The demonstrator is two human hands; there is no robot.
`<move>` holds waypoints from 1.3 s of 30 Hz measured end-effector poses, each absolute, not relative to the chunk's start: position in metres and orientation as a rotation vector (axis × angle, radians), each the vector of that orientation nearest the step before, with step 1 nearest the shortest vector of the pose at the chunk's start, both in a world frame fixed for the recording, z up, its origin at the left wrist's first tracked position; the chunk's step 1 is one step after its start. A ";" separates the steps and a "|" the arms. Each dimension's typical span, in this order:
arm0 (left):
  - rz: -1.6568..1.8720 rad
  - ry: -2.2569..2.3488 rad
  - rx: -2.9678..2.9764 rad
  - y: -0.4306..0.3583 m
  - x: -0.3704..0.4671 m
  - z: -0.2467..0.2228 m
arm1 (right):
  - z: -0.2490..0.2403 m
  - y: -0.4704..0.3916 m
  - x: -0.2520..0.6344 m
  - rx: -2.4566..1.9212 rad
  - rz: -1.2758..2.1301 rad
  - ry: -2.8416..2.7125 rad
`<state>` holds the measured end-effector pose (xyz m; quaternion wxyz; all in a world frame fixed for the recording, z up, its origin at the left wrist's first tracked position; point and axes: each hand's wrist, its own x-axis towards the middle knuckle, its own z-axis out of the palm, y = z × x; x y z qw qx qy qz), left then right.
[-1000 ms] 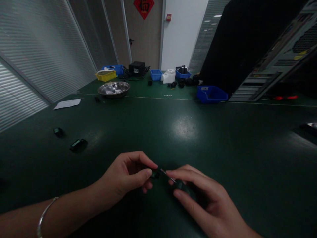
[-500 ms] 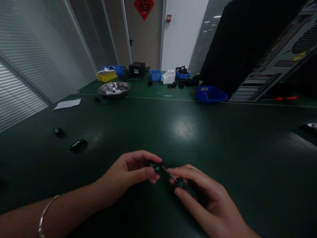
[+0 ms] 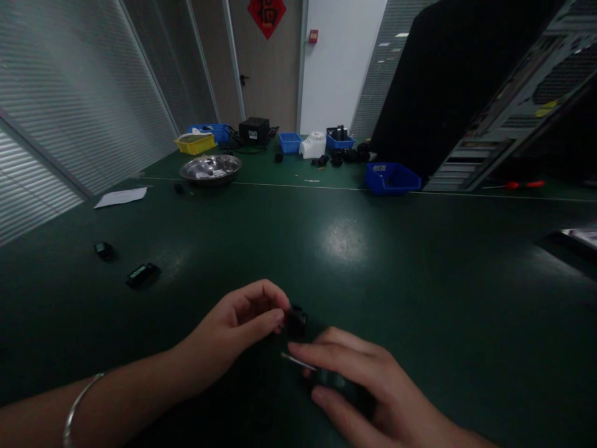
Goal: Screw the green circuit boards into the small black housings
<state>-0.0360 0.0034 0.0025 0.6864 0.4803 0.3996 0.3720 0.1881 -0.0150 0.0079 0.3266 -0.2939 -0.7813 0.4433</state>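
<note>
Fingertips and thumb of my left hand (image 3: pixel 254 317) pinch the left edge of a small black plastic block (image 3: pixel 297 321). The block's dark side faces me, and its details are lost in the dim light. My right hand (image 3: pixel 359 379) is wrapped round the dark handle of a small screwdriver (image 3: pixel 299 361). Its thin metal shaft points left, with the tip below the block and apart from it. Most of the handle is hidden by my fingers.
Two black modules with pale labels, one nearer (image 3: pixel 142 274) and one farther (image 3: pixel 103 251), lie at left. Behind are white paper (image 3: pixel 121 197), a steel bowl (image 3: pixel 211 170), a blue bin (image 3: pixel 392 179) and a large computer case (image 3: pixel 504 118). A red-handled tool (image 3: pixel 525 184) lies at right.
The screwdriver tip has come off the block and moved down and left with my right hand. My left hand has turned the block, so its green label no longer shows.
</note>
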 end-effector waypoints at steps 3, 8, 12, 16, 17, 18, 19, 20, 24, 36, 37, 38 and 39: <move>0.791 0.885 1.184 0.001 -0.033 0.007 | 0.009 -0.016 0.188 -0.706 1.160 -2.101; 0.765 0.986 1.386 -0.007 -0.029 0.010 | 0.009 -0.016 0.190 -0.677 1.172 -2.023; 0.796 1.046 1.593 -0.009 -0.029 0.008 | 0.007 -0.015 0.194 -0.775 1.014 -1.841; 0.782 1.069 1.728 -0.010 -0.029 0.008 | 0.002 -0.011 0.195 -1.038 0.870 -1.779; 0.781 1.081 1.721 -0.010 -0.030 0.008 | 0.001 -0.010 0.194 -1.067 0.887 -1.852; 0.777 1.092 1.709 -0.010 -0.030 0.008 | 0.001 -0.010 0.194 -1.080 0.912 -1.946; 0.771 1.103 1.696 -0.010 -0.030 0.008 | 0.001 -0.010 0.193 -1.080 0.931 -2.045; 0.764 1.108 1.687 -0.010 -0.030 0.008 | 0.001 -0.010 0.193 -1.077 0.939 -2.134; 0.752 1.046 1.699 -0.009 -0.030 0.008 | 0.002 -0.010 0.191 -1.078 0.959 -2.268; 0.696 0.932 1.851 -0.011 -0.031 0.005 | 0.002 -0.006 0.188 -0.967 1.125 -1.931; 0.674 0.951 1.855 -0.011 -0.031 0.005 | 0.001 -0.005 0.188 -0.971 1.126 -1.920; 0.660 0.968 1.855 -0.011 -0.031 0.005 | 0.001 -0.005 0.188 -0.976 1.126 -1.912; 0.658 0.979 1.849 -0.010 -0.031 0.006 | 0.000 -0.004 0.188 -0.978 1.124 -1.907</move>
